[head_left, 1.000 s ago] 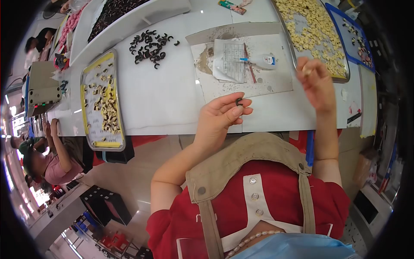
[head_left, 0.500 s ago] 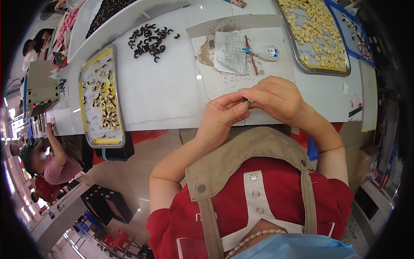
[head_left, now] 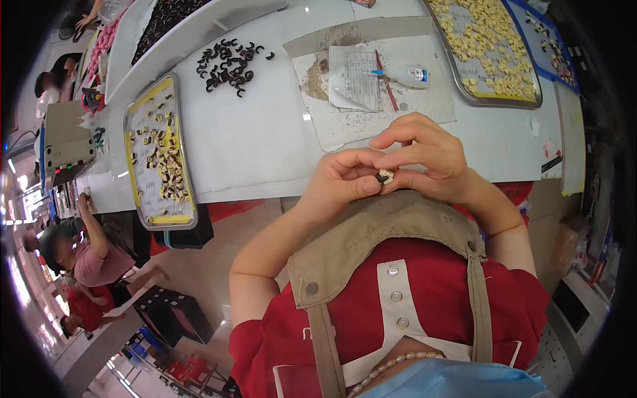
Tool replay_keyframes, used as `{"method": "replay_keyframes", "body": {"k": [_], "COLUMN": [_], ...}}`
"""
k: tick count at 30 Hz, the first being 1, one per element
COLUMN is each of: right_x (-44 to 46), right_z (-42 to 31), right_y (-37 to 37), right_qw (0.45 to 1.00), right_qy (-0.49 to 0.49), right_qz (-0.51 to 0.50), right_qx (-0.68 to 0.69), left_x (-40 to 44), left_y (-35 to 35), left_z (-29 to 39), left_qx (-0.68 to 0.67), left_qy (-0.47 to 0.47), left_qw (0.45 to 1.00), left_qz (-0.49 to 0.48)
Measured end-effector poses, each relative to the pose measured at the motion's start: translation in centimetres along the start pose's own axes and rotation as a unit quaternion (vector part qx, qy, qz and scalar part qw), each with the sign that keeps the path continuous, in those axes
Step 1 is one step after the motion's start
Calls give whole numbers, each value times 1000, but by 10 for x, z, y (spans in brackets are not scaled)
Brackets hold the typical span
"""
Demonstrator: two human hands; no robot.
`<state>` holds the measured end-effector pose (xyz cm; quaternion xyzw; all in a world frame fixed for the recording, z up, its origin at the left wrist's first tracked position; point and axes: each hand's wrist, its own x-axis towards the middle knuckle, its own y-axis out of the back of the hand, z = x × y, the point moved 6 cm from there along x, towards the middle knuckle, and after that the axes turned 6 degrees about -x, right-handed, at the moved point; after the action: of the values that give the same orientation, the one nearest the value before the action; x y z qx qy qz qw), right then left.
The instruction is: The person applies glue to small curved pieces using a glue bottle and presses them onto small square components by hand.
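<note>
My left hand [head_left: 343, 179] and my right hand [head_left: 431, 161] meet in front of my apron. Between their fingertips is a small cream and black piece [head_left: 385, 177], its details partly covered by the fingers. The left thumb and fingers pinch it from the left. My right thumb and index finger close on it from the other side, while another right finger is lifted. Beyond the hands, a small glue bottle [head_left: 410, 76] with a blue tip lies on a stained cardboard sheet [head_left: 424, 109], beside a red pencil [head_left: 387, 86] and a printed paper [head_left: 355, 76].
Black curved pieces [head_left: 229, 68] lie loose on the white table [head_left: 259, 139]. At left, a metal tray [head_left: 169, 227] holds cream-and-black pieces; at right, another tray [head_left: 501, 102] holds cream pieces. A blue tray [head_left: 564, 85] stands beyond it. A co-worker [head_left: 99, 259] sits at left.
My hands have come slightly closer to my body. The right fingers have spread and shifted, so the cream side of the piece now shows. Another person has come into fuller view at lower left.
</note>
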<state>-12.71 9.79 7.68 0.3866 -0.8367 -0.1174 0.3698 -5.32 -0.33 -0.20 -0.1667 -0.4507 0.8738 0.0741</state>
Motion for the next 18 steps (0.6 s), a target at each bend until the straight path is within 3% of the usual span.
{"method": "replay_keyframes", "body": {"k": [2,5,8,12,14,15,18], "right_x": [0,3,8,5,7,7,-3], "right_z": [-8,-17,-24,-13,-4,0,8], "right_y": [5,8,8,6,6,5,1], "right_qw": [998,993,988,994,998,998,989], "right_qy": [38,86,105,97,24,-11,-8], "right_qz": [-37,-78,-95,-58,-35,-26,103], "right_qx": [-18,26,65,12,40,54,106], "left_x": [-2,2,0,-1,5,8,10], "left_y": [-14,-29,-32,-25,-30,-33,-30], "left_z": [12,32,30,14,9,7,0], "left_qx": [48,303,260,89,-13,-51,-135], "left_qy": [-6,-109,-72,-41,-24,-25,-21], "left_qw": [999,939,952,993,999,997,987], "left_qz": [0,-119,-145,-68,-18,-43,-78]}}
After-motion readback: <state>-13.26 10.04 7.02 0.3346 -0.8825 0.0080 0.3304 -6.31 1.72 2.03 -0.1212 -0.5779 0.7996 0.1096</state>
